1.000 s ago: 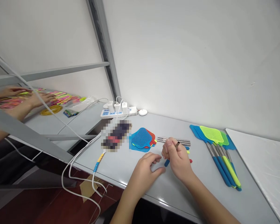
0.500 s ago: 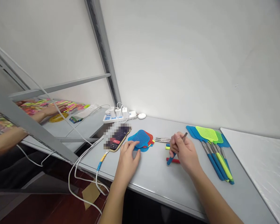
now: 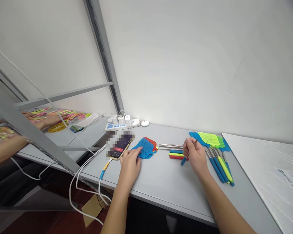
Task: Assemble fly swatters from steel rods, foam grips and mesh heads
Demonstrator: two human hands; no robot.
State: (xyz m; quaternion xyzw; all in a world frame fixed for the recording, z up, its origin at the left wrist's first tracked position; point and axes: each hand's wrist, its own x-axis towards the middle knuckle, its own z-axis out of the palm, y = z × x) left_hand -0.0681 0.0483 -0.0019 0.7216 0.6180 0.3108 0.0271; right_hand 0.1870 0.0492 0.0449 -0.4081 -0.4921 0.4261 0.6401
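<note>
On the grey tabletop [image 3: 161,182], seen from the head camera, the right hand [image 3: 195,156] has its grip closed around a swatter handle [image 3: 184,160]: the blue sleeve sticks out below the fist, the metal rod tip above the fingers. Just left of it lie loose coloured sleeves [image 3: 177,154] and metal rods [image 3: 169,147]. The left hand [image 3: 130,162] rests fingertips on a stack of mesh swatter heads [image 3: 145,149], its grip loosely spread. Finished swatters [image 3: 217,152] lie to the right, beside the holding hand.

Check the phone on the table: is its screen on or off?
On. The phone, lying flat beside the left hand, shows a lit screen with a red mark; a cable runs from its end.
</note>
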